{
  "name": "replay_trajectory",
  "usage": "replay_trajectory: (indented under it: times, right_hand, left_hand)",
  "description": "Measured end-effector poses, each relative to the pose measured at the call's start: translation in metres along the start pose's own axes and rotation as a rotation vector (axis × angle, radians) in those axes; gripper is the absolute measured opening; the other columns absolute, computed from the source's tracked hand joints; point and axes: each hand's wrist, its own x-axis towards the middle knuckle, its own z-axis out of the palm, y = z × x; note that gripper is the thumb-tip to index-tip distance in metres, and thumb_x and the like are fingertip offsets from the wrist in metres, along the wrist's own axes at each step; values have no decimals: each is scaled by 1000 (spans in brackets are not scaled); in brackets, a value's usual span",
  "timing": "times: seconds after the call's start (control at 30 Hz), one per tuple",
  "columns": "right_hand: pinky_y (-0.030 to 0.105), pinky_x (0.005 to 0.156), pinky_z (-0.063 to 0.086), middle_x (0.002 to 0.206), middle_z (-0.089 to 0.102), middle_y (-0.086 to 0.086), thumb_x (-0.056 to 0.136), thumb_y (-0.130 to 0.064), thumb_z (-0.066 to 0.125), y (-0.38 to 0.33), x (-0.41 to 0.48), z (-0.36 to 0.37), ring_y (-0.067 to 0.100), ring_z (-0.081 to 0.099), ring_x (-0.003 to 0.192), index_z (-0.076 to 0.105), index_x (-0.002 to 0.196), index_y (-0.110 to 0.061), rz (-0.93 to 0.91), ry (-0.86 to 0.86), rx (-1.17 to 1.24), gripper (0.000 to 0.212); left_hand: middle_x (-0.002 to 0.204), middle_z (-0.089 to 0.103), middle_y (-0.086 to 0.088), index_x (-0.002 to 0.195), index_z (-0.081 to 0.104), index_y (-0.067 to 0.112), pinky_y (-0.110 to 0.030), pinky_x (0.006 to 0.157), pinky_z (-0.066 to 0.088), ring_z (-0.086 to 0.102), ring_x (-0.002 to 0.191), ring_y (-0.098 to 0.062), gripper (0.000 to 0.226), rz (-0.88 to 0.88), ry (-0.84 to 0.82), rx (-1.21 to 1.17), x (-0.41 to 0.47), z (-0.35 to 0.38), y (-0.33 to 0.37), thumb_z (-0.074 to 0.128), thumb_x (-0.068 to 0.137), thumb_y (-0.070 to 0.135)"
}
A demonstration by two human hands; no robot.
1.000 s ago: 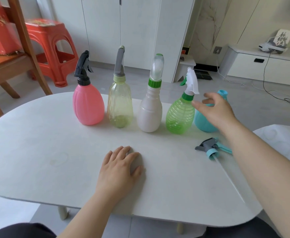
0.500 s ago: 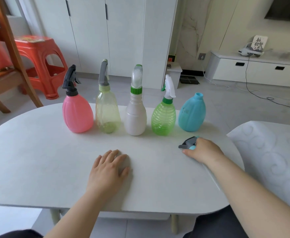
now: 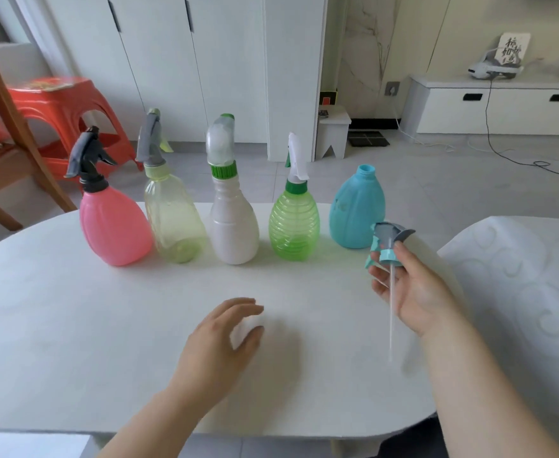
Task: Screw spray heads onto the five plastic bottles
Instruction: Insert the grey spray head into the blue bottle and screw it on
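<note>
Several bottles stand in a row on the white table (image 3: pixel 73 325): a pink bottle (image 3: pixel 114 226), a yellow bottle (image 3: pixel 174 219), a white bottle (image 3: pixel 233 223) and a green bottle (image 3: pixel 293 223), each with a spray head on. The blue bottle (image 3: pixel 357 209) at the right end has a bare open neck. My right hand (image 3: pixel 417 289) holds the grey and blue spray head (image 3: pixel 387 242) upright in front of the blue bottle, its clear tube hanging down. My left hand (image 3: pixel 225 335) hovers just over the table's middle, fingers loosely curled, holding nothing.
A wooden chair (image 3: pixel 10 143) and a red plastic stool (image 3: pixel 63 107) stand at the left behind the table. A white patterned cushion (image 3: pixel 529 276) lies at the right edge. White cabinets and a low white unit (image 3: pixel 496 107) line the back.
My right hand went from near the blue bottle down to the spray head on the table, took hold of it and lifted it upright. My left hand rose slightly off the table.
</note>
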Motion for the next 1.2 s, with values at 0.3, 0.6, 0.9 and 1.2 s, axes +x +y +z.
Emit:
replay_trajectory:
  times: [0.3, 0.6, 0.9, 1.2]
  right_hand:
    - [25, 56, 36, 78, 63, -1, 84, -20, 53, -7, 13, -27, 14, 53, 60, 57, 74, -21, -200, 152, -271, 11]
    - [24, 54, 37, 75, 63, -3, 83, -22, 56, -6, 22, -37, -3, 52, 42, 57, 71, -22, -256, 185, -307, 12]
    - [23, 57, 42, 75, 65, -6, 82, -25, 57, -4, 22, -34, -3, 58, 47, 57, 75, -25, -234, 126, -345, 7]
    - [27, 62, 45, 79, 65, -5, 82, -26, 56, -9, 15, -38, 11, 60, 70, 59, 74, -25, -293, 148, -341, 9]
  left_hand:
    - [141, 35, -5, 134, 32, 11, -12, 101, 19, 31, 129, -17, 58, 144, -33, -170, 130, 71, 121, 58, 82, 19]
    - [136, 41, -3, 128, 41, 18, -31, 90, 40, 43, 116, -16, 58, -204, 44, -393, 195, 102, 122, 63, 78, 37]
    - [101, 49, 7, 117, 47, 23, -28, 77, 41, 50, 94, -18, 46, -121, 45, -380, 208, 106, 129, 64, 75, 30]
    - [74, 58, 12, 92, 63, 20, -11, 58, 43, 54, 71, -5, 19, -119, -58, -633, 183, 91, 135, 71, 74, 21]
